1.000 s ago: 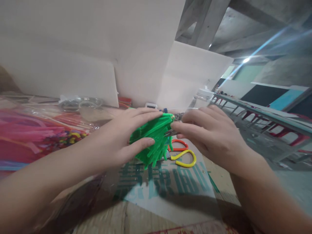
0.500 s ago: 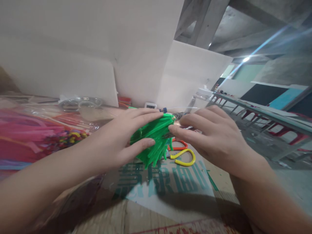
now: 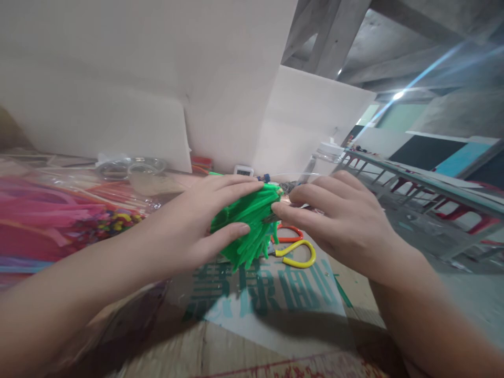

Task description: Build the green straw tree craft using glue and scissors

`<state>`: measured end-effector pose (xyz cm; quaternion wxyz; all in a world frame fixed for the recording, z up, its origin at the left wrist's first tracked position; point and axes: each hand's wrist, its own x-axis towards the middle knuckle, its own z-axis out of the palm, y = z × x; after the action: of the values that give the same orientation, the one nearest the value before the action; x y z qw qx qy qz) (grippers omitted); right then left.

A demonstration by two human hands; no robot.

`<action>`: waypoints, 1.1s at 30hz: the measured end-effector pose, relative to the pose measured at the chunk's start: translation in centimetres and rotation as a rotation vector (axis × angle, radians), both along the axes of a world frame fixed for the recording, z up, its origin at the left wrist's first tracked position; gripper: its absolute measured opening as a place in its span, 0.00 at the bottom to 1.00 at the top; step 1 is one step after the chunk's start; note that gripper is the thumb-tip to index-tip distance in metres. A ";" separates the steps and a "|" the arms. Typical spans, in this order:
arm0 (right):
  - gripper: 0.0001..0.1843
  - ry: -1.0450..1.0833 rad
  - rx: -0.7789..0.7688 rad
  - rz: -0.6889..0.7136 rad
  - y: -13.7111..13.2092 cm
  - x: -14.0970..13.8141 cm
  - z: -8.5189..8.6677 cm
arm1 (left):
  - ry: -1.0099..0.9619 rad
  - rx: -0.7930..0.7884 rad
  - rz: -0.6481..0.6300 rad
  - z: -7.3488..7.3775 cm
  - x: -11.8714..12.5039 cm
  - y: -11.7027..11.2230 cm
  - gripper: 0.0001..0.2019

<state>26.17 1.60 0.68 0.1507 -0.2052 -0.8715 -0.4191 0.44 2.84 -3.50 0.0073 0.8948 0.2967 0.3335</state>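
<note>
My left hand [image 3: 208, 220] is wrapped round a bundle of green pipe cleaners [image 3: 254, 228], thumb in front and fingers over the top. The fluffy ends fan downward, and a small pale spot shows at the bundle's upper right tip. My right hand [image 3: 338, 220] is closed in a pinch at the bundle's right side. From its fingertips a thin metal tool [image 3: 269, 218] pokes toward the stems; most of it is hidden. Below the bundle lie scissors with one yellow handle [image 3: 301, 254] and one red, their blades largely covered.
Pink pipe cleaners [image 3: 43, 215] in plastic wrap lie at left, beside clear tape rolls [image 3: 145, 166]. A small white digital display [image 3: 243, 170] and a clear bottle [image 3: 326, 157] stand behind my hands. A printed plastic sheet [image 3: 271, 331] covers part of the wooden table.
Almost nothing differs. The bundle and my left hand keep their place, and my right hand has shifted only very slightly.
</note>
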 end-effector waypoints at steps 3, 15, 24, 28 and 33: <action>0.07 -0.008 0.007 0.013 -0.1 -0.1 0.0 | -0.006 -0.003 -0.006 0.0 0.0 0.0 0.27; 0.08 0.019 -0.035 -0.014 -0.4 0.2 0.2 | 0.007 0.001 0.008 -0.1 -0.2 0.1 0.26; 0.08 -0.018 -0.063 0.021 -0.2 -0.2 0.2 | 0.010 0.006 0.003 0.1 0.1 -0.1 0.27; 0.06 -0.018 -0.073 0.011 -0.4 -0.4 0.3 | 0.006 0.008 0.007 0.1 0.1 -0.1 0.27; 0.06 -0.013 -0.092 0.020 -0.5 -0.5 0.3 | 0.012 0.000 0.004 0.1 0.1 -0.2 0.27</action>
<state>25.64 1.15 0.98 0.1400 -0.2004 -0.8928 -0.3784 0.57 2.65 -3.35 0.0048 0.8963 0.2983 0.3281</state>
